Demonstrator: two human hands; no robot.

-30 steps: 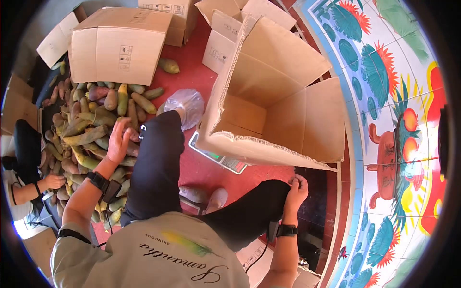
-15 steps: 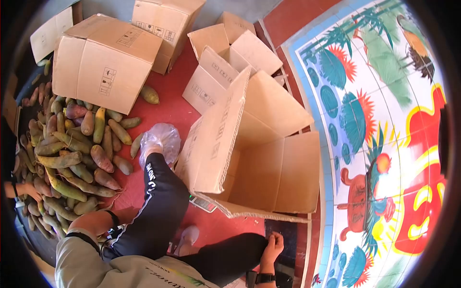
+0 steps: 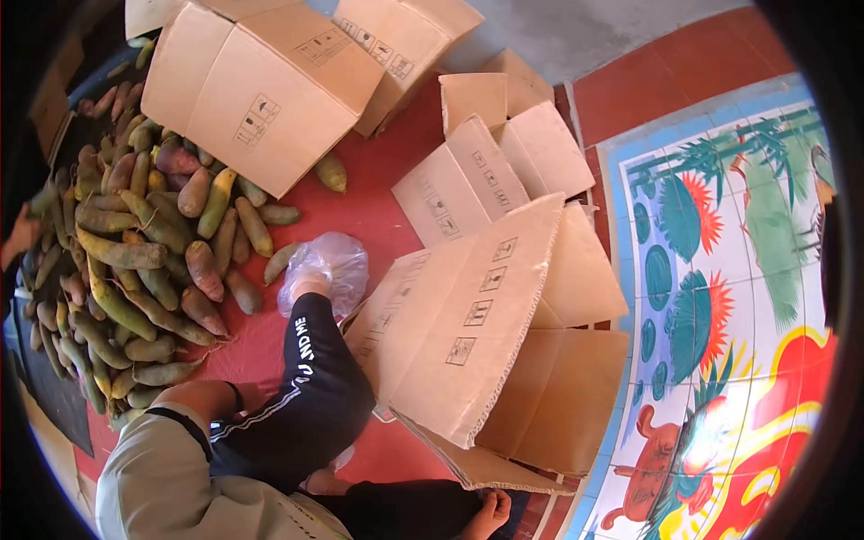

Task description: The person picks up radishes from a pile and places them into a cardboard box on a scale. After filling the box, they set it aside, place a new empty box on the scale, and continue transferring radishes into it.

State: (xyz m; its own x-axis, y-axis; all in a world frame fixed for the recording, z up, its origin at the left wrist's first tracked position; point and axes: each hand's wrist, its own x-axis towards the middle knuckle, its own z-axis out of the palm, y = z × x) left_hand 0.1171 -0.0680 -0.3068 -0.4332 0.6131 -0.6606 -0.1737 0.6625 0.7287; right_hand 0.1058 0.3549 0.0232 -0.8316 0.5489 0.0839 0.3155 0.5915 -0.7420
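Note:
My left hand (image 3: 256, 394) is partly visible past a black wrist band, beside my bent leg; its fingers are hidden. At the bottom, my right hand (image 3: 490, 513) rests by my knee with its fingers curled and nothing visible in them, just below the edge of a large open cardboard box (image 3: 459, 315). That box stands with its flaps up. Left of my leg lies a heap of long green and reddish root vegetables (image 3: 135, 252). A clear plastic cover (image 3: 346, 270) wraps my foot on the red floor.
Another person's hand (image 3: 22, 236) is over the heap's left side. A large carton (image 3: 256, 99) stands behind the heap, with another carton (image 3: 409, 40) beside it. A smaller open box (image 3: 468, 180) is behind the big box. A painted tile wall (image 3: 702, 270) runs along the right.
The view has shifted, and the scene sits farther right and lower. The large box's near flap now leans over its opening. The other person's hand has moved up along the heap.

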